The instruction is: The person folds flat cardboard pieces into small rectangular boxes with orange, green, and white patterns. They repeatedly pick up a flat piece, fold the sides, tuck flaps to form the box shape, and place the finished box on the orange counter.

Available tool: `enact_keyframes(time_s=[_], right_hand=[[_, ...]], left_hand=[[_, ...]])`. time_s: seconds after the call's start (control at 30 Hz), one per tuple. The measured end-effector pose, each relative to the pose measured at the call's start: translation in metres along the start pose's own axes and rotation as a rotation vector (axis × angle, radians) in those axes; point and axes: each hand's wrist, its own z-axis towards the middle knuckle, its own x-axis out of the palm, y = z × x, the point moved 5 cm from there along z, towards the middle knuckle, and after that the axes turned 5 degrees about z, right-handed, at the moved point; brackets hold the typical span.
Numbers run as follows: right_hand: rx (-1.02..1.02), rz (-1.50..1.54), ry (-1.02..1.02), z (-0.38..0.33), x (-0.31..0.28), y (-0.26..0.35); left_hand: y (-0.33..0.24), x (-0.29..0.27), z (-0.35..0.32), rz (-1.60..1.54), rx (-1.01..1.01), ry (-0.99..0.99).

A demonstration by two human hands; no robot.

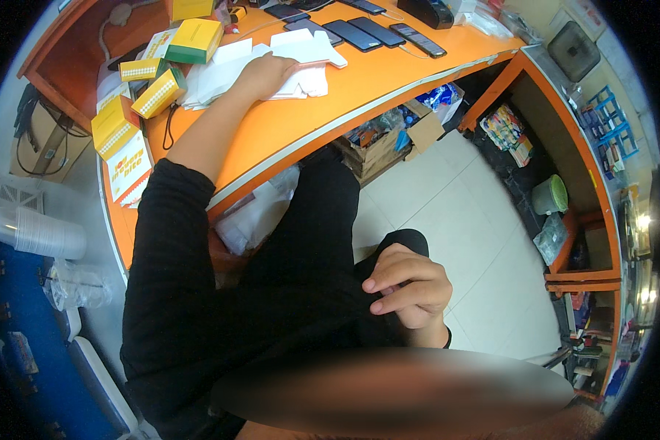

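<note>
On the orange desk, my left hand (265, 75) lies over a pile of flat white carton blanks (224, 67), back of the hand up. Its fingers close on a white carton blank (312, 81) at the pile's right side; the fingertips are partly hidden. Yellow and green small boxes (195, 41) and other yellow-and-white boxes (117, 128) stand left of the pile. My right hand (411, 286) is raised over my lap, away from the desk. Its fingers are loosely bent and apart, with nothing visible in them.
Several phones (348, 34) lie along the desk's far side, some with cables. Under the desk sit an open cardboard box (389, 150) of mixed goods and a plastic bag (260, 213). A green-rimmed bucket (550, 194) stands at right. Stacked plastic cups (40, 231) are at left.
</note>
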Motion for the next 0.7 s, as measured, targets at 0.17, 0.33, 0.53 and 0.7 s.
enact_keyframes(time_s=[0.17, 0.33, 0.53, 0.7], right_hand=[[0.026, 0.024, -0.056, -0.005, -0.003, -0.008], [0.05, 0.054, -0.071, -0.005, -0.002, -0.015], [0.129, 0.057, -0.132, -0.006, -0.001, -0.021], [0.418, -0.008, -0.326, -0.009, -0.013, -0.041]], left_hand=[[0.009, -0.016, -0.006, -0.096, -0.094, -0.05], [0.033, -0.035, -0.011, -0.459, -0.262, -0.229], [0.022, -0.081, -0.024, -0.476, -0.226, -0.371], [-0.039, -0.116, -0.047, -0.449, -0.012, -0.5]])
